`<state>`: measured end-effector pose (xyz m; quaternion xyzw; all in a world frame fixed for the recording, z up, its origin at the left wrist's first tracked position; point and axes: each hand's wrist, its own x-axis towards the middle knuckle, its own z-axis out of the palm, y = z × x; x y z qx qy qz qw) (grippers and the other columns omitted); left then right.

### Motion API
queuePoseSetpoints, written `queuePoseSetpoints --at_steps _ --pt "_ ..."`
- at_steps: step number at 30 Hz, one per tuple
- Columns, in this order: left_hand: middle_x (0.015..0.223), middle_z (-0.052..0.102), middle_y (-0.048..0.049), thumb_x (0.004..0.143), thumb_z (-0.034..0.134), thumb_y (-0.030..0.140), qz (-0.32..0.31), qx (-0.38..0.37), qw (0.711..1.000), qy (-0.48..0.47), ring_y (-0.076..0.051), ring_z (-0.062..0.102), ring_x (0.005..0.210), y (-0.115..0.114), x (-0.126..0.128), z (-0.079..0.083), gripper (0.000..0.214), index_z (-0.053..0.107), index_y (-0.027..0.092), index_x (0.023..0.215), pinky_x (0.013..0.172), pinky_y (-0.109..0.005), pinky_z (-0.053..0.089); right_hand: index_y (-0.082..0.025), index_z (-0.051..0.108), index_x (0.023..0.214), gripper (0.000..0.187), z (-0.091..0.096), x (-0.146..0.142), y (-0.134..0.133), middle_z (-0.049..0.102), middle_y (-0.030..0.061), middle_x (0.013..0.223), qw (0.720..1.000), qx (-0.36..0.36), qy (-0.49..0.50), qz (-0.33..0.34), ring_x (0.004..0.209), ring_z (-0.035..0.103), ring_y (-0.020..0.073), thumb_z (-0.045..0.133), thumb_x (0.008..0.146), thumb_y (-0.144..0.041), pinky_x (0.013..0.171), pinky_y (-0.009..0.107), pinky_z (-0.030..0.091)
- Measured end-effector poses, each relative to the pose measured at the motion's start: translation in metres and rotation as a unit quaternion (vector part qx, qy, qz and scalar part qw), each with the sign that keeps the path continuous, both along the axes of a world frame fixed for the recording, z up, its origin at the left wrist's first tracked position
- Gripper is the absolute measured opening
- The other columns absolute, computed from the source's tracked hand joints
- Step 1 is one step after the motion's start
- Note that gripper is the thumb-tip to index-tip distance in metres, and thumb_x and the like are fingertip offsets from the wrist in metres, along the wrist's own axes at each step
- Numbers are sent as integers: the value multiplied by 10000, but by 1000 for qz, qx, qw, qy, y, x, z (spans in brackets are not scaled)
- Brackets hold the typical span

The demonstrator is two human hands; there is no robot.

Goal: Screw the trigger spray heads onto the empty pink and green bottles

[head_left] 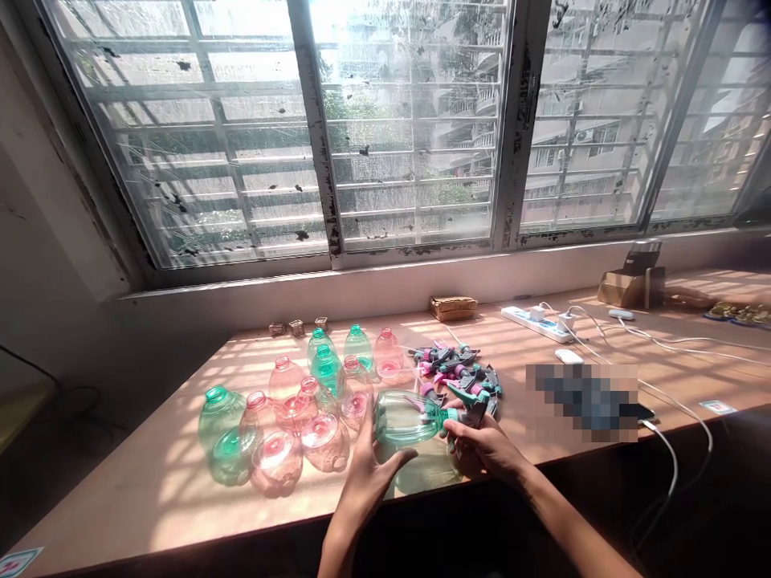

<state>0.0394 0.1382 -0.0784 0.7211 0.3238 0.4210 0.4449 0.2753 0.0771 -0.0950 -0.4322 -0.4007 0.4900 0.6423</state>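
A clear green spray bottle (405, 417) lies on its side in the air above the table's front edge. My left hand (372, 464) is wrapped round its base end, thumb underneath. At the neck, my right hand (491, 445) grips the grey and green trigger spray head (468, 408), which meets the bottle's mouth; whether it is screwed tight I cannot tell. Just behind lies a heap of trigger spray heads (454, 365) in grey, pink and green. To the left stand several open bottles without heads, such as a pink one (277, 457) and a green one (226, 437).
On the wooden table (138, 490), a brown box (453, 308) sits near the window wall. A white power strip (538, 323), white cables and a blurred-out phone-like device (587, 401) lie to the right. Farther right are a cardboard box (623, 287) and another person's hand (692, 299).
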Motion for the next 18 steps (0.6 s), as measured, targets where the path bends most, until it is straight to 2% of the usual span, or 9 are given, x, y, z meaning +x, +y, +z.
queuePoseSetpoints --at_steps 3,5,8,10,12,15,18 --pt "1585 475 -103 865 711 528 19 -15 1000 14 -346 380 1500 0 -1 2 917 264 244 1614 1237 -469 325 -211 682 1069 510 3 -1 -3 750 37 785 1000 -2 -18 9 651 699 213 916 699 -473 631 328 537" --pt "1534 539 -98 890 674 552 12 -28 999 22 -340 435 1468 0 -1 4 878 284 231 1608 1231 -469 337 -203 675 1060 500 4 -1 -3 752 40 777 1000 0 -19 15 629 692 203 910 710 -472 616 318 529" --pt "1614 434 -97 892 679 533 -18 -28 999 14 -322 426 1477 -1 0 5 901 236 241 1620 1215 -445 370 -204 631 1026 497 1 -1 0 745 39 731 1000 -3 0 7 536 656 177 884 734 -516 522 286 489" --pt "1674 319 -82 890 685 493 -34 -23 999 -2 -304 386 1503 -2 0 5 910 198 272 1626 1209 -430 381 -212 612 1024 532 0 -1 2 734 35 706 1000 -10 12 -5 496 639 177 883 718 -553 456 267 452" --pt "1696 266 -64 890 680 463 -38 -21 999 -9 -295 346 1523 -3 1 5 914 168 302 1629 1212 -437 374 -214 612 1030 560 -1 -1 3 731 38 705 1000 -11 17 -12 492 640 181 891 699 -569 437 262 446" --pt "1690 280 -80 861 720 484 -12 -23 1000 13 -313 286 1547 -4 2 7 976 150 301 1632 1249 -478 293 -212 622 988 560 1 -3 3 726 36 696 1000 -7 13 -22 485 628 176 906 668 -575 438 269 457" --pt "1639 380 -134 855 723 547 25 -41 998 34 -345 328 1526 -4 1 9 961 224 252 1621 1251 -499 279 -217 625 967 583 2 -6 2 705 11 658 999 -18 11 -36 434 589 167 906 629 -600 419 280 444"
